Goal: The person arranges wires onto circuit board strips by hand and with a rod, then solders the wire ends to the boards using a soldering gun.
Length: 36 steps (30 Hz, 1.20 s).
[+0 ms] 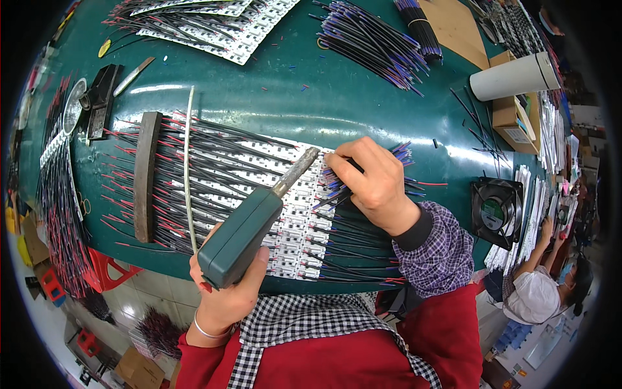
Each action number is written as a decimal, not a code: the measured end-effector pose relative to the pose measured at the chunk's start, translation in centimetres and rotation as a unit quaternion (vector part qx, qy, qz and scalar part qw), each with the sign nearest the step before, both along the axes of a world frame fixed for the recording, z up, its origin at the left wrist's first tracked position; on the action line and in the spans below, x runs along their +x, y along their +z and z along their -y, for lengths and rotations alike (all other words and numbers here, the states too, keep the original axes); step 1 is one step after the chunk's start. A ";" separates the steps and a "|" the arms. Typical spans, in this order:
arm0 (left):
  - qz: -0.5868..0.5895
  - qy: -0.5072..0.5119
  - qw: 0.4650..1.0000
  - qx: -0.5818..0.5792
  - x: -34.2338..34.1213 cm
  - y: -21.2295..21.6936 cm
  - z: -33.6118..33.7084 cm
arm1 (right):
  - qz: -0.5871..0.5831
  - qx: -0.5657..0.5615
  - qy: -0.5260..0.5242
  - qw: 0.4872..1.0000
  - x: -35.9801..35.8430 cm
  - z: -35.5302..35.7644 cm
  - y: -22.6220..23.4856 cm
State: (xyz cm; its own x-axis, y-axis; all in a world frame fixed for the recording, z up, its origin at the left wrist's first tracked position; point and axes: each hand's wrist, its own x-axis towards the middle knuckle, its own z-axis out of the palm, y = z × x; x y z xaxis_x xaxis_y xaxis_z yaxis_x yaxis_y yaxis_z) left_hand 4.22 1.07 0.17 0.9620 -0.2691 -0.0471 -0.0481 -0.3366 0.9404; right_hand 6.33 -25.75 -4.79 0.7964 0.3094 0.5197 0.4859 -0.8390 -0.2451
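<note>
My left hand [223, 295] grips the green handle of a soldering iron [243, 236]. Its metal tip [299, 167] rests on a white panel of small circuit boards [295, 223] on the green table [324, 110]. My right hand [372, 185] presses down a bunch of black wires with blue and purple ends [337, 185] right beside the tip. Black and red wires [214, 172] fan out over the panel to the left. A dark bar [145, 175] lies across them, and a thin pale strand [188, 162] crosses them too.
A loose bundle of black wires [372, 42] and another board panel [217, 26] lie at the far side. A white cylinder [515, 76] on cardboard boxes [508, 117] and a small black fan [495, 204] sit right. Another person [538, 288] works lower right. Red stools [103, 269] stand below.
</note>
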 end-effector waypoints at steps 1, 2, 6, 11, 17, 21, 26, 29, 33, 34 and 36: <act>0.000 0.000 1.000 -0.001 0.0 -0.1 0.1 | -0.009 0.006 0.005 1.000 0.0 0.1 0.1; 0.004 -0.002 1.000 -0.005 0.1 -0.2 0.2 | -0.011 0.007 0.004 1.000 0.0 0.1 0.0; 0.012 -0.028 0.999 0.015 0.5 0.5 0.6 | 0.011 -0.025 0.003 1.000 0.1 -0.3 0.1; 0.048 -0.057 0.997 0.030 0.9 0.4 0.5 | 0.039 -0.082 0.001 0.996 0.2 -0.7 0.2; 0.071 -0.077 0.989 0.101 -0.1 0.4 -0.7 | 0.077 -0.089 0.014 0.993 0.5 -0.7 0.1; -0.100 0.062 0.990 -0.075 -1.7 1.3 -1.3 | 0.072 -0.091 0.013 0.993 0.4 -0.7 0.2; -0.014 0.033 0.998 -0.056 -1.8 0.1 -2.2 | 0.056 -0.079 0.008 0.995 -0.1 -0.7 1.2; -0.046 0.059 0.994 -0.074 -1.9 -0.4 -2.4 | 0.072 -0.027 0.025 0.997 -1.4 -0.9 2.0; -0.051 0.070 0.995 -0.052 -2.0 -0.8 -2.5 | 0.007 -0.062 -0.030 0.998 -2.0 -1.1 1.5; -0.051 0.059 0.996 -0.045 -2.0 -0.9 -2.5 | 0.000 -0.068 -0.036 0.997 -2.0 -1.0 0.8; -0.063 0.085 0.994 -0.037 -2.0 0.1 -1.6 | -0.020 -0.084 -0.038 0.996 -2.0 -1.1 0.6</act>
